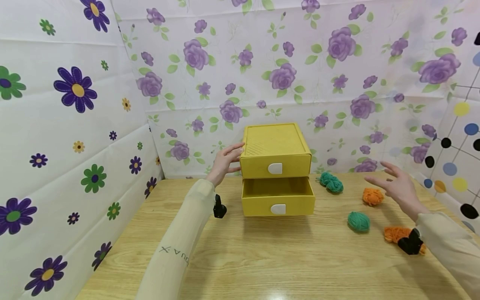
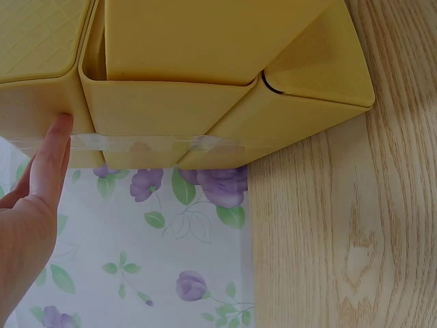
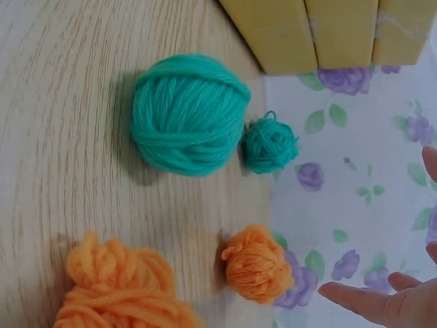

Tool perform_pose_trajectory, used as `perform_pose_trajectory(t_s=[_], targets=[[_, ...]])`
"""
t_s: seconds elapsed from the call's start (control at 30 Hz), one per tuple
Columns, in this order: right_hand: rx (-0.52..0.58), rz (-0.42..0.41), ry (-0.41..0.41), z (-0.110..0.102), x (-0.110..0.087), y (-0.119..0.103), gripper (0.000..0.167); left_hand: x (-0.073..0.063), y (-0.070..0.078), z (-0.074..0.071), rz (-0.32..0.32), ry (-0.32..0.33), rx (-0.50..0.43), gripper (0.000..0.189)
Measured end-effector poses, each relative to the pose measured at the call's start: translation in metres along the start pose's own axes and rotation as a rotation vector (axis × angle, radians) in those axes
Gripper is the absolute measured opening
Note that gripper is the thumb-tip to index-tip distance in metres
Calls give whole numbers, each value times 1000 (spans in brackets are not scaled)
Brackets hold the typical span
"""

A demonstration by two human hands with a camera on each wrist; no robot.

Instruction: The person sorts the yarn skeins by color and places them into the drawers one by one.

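A yellow two-drawer cabinet stands near the back of the table. Its lower drawer is pulled out, and the part of its inside that shows holds nothing. The upper drawer is closed. My left hand touches the cabinet's left side with extended fingers, one fingertip on the wall in the left wrist view. To the right, my right hand hovers with fingers spread and holds nothing. Closest to it are an orange yarn ball and an orange yarn bundle, partly covered by the wrist camera.
A green yarn ball lies right of the cabinet, with a darker green yarn bundle behind it near the back edge. Patterned cloth walls enclose the wooden table at back and sides. Clear tape crosses the cabinet's side.
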State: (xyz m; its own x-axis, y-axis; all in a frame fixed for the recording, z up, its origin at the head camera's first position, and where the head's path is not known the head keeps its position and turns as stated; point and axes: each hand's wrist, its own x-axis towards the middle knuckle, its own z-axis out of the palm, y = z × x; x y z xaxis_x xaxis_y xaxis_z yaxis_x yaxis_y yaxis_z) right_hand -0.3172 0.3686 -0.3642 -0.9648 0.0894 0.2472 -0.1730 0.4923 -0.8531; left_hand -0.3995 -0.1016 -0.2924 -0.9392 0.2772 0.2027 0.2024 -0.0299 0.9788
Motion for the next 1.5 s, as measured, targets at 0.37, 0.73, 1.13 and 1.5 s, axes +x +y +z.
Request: perform_pose_trajectory(t_s=[0.37, 0.73, 1.13, 1.5], targets=[[19, 88, -44, -1, 4, 17, 88, 5, -6, -2, 5, 14, 5, 37], [101, 183, -65, -1, 5, 36, 86, 4, -7, -2, 9, 32, 15, 35], [48, 234, -71, 1, 7, 49, 82, -6, 6, 1, 8, -10, 6, 43], [26, 260, -67, 4, 9, 58, 78, 3, -5, -2, 22, 3, 2, 42]])
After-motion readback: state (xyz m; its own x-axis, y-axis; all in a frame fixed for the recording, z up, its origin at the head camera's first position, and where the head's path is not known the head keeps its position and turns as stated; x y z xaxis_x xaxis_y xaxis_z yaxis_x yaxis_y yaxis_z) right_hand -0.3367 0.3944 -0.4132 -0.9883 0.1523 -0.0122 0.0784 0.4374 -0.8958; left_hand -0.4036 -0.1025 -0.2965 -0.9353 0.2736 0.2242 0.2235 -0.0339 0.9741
